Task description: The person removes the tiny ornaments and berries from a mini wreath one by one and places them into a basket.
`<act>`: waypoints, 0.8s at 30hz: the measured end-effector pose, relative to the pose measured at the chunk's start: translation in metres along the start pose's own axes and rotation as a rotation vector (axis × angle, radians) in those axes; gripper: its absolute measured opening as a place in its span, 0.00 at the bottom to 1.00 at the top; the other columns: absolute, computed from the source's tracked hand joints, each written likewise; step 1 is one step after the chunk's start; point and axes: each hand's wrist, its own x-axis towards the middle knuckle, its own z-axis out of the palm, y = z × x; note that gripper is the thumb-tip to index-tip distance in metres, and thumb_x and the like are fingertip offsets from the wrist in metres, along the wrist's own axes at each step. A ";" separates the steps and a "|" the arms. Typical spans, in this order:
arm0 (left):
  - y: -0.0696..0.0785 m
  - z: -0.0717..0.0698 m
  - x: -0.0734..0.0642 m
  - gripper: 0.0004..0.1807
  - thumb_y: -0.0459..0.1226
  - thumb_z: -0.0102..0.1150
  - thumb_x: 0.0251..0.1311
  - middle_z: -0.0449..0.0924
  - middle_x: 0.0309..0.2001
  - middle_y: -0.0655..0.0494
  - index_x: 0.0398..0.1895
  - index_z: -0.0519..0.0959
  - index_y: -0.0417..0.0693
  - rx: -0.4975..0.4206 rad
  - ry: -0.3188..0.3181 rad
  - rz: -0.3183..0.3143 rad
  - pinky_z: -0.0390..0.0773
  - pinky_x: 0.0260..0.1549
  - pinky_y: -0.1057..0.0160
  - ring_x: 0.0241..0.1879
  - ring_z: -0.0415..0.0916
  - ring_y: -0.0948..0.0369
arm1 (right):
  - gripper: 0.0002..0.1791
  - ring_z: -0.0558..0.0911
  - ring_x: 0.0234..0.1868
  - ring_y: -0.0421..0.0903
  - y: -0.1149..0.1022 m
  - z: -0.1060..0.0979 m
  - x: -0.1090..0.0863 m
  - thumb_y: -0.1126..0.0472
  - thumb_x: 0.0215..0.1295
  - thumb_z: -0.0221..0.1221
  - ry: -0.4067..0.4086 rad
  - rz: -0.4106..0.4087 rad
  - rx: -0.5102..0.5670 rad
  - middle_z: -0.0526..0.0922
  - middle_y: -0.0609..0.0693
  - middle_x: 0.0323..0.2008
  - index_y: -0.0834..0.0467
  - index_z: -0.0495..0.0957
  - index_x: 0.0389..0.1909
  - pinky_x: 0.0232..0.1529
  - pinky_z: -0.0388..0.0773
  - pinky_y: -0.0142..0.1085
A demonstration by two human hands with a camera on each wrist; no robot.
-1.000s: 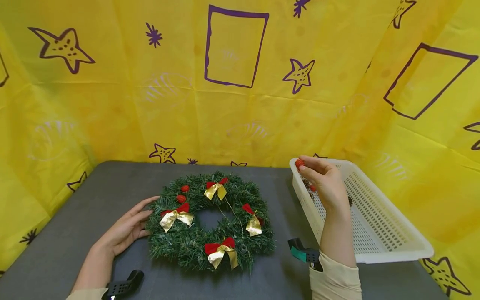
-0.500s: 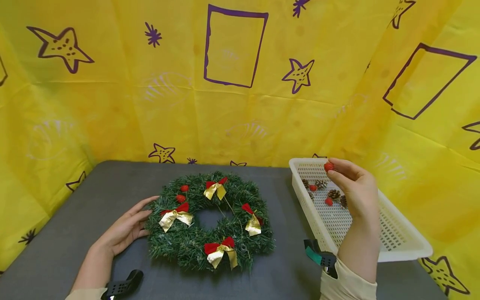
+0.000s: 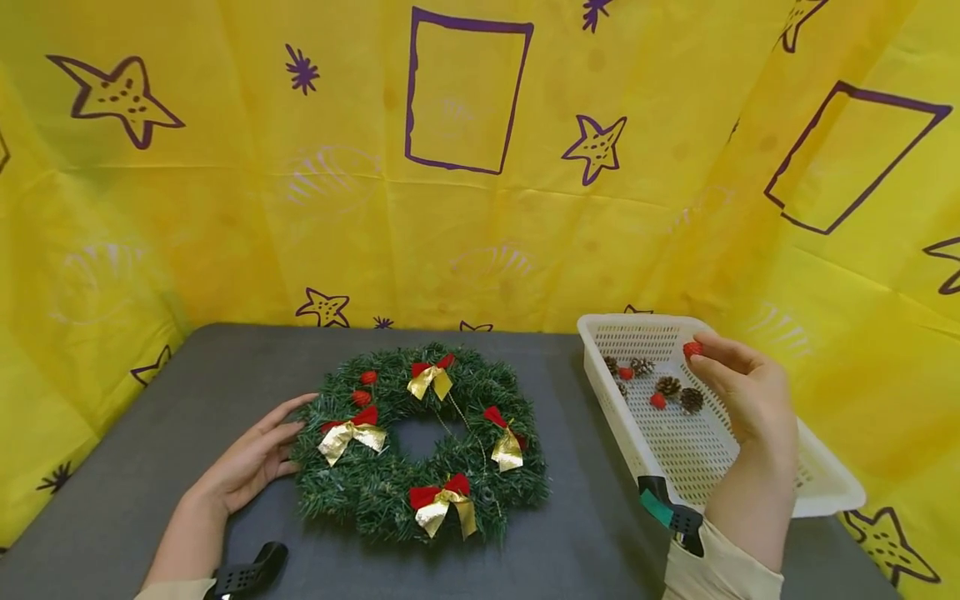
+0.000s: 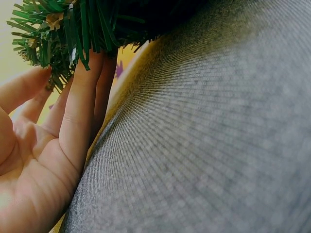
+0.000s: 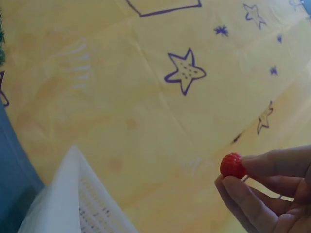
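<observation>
My right hand (image 3: 757, 408) pinches a red artificial berry (image 5: 233, 165) between thumb and fingers, above the white plastic basket (image 3: 617, 425). A thin stem shows behind the berry in the right wrist view. My left hand (image 3: 251, 462) rests at the left edge of a green Christmas wreath (image 3: 345, 492), fingers extended and touching its needles; in the left wrist view the fingertips are partly hidden by the wreath (image 4: 92, 22). The wreath lies flat, bearing several red and gold bows (image 3: 442, 504) and two red berries (image 3: 362, 397) at its upper left.
Inside the basket lie several pine cones (image 3: 691, 401) and a couple of red berries (image 3: 657, 402). A dark grey tabletop (image 3: 577, 533) supports everything. Yellow cloth (image 3: 480, 233) with purple drawings surrounds the table's back and sides.
My right hand, holding the berry, has moved right and slightly toward me over the basket, uncovering the pine cones and berries inside. My left hand and the wreath have stayed put.
</observation>
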 end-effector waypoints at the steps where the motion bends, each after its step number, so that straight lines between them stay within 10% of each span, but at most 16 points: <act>1: 0.000 0.000 0.000 0.33 0.49 0.37 0.79 0.12 0.78 0.44 0.80 0.40 0.67 0.004 0.002 0.000 0.72 0.54 0.56 0.77 0.24 0.35 | 0.14 0.87 0.37 0.29 0.000 -0.002 0.000 0.69 0.61 0.65 -0.002 0.006 -0.016 0.88 0.34 0.34 0.45 0.87 0.39 0.40 0.79 0.20; 6: 0.001 -0.001 0.000 0.33 0.49 0.38 0.79 0.13 0.78 0.43 0.80 0.40 0.67 0.009 0.004 0.006 0.72 0.52 0.58 0.77 0.25 0.37 | 0.12 0.84 0.36 0.26 0.003 -0.010 0.000 0.65 0.63 0.66 0.008 0.061 -0.151 0.87 0.30 0.32 0.41 0.86 0.37 0.39 0.78 0.17; 10: -0.001 -0.003 -0.001 0.33 0.50 0.38 0.79 0.15 0.79 0.43 0.80 0.41 0.67 0.011 0.009 0.002 0.73 0.46 0.59 0.75 0.57 0.65 | 0.12 0.83 0.36 0.25 0.006 -0.015 0.001 0.64 0.63 0.66 0.016 0.114 -0.200 0.87 0.29 0.31 0.39 0.86 0.35 0.39 0.77 0.17; 13: -0.002 -0.003 -0.001 0.33 0.50 0.38 0.78 0.15 0.79 0.44 0.80 0.41 0.68 0.012 0.014 -0.003 0.74 0.45 0.59 0.71 0.59 0.72 | 0.14 0.82 0.35 0.24 0.007 -0.017 0.003 0.63 0.65 0.65 0.035 0.141 -0.284 0.85 0.26 0.30 0.35 0.84 0.34 0.39 0.77 0.17; 19: -0.002 -0.001 0.000 0.33 0.49 0.37 0.79 0.12 0.78 0.45 0.80 0.40 0.68 -0.010 -0.005 0.007 0.74 0.47 0.60 0.77 0.24 0.39 | 0.12 0.78 0.35 0.19 0.007 -0.019 0.004 0.56 0.66 0.64 0.076 0.174 -0.510 0.80 0.18 0.30 0.37 0.82 0.48 0.39 0.75 0.15; 24: -0.001 0.000 0.001 0.33 0.48 0.37 0.79 0.10 0.77 0.45 0.81 0.39 0.66 0.007 -0.019 0.014 0.72 0.54 0.57 0.75 0.18 0.34 | 0.11 0.79 0.36 0.20 0.003 -0.019 0.003 0.58 0.67 0.63 0.052 0.151 -0.465 0.81 0.20 0.31 0.36 0.81 0.45 0.39 0.75 0.15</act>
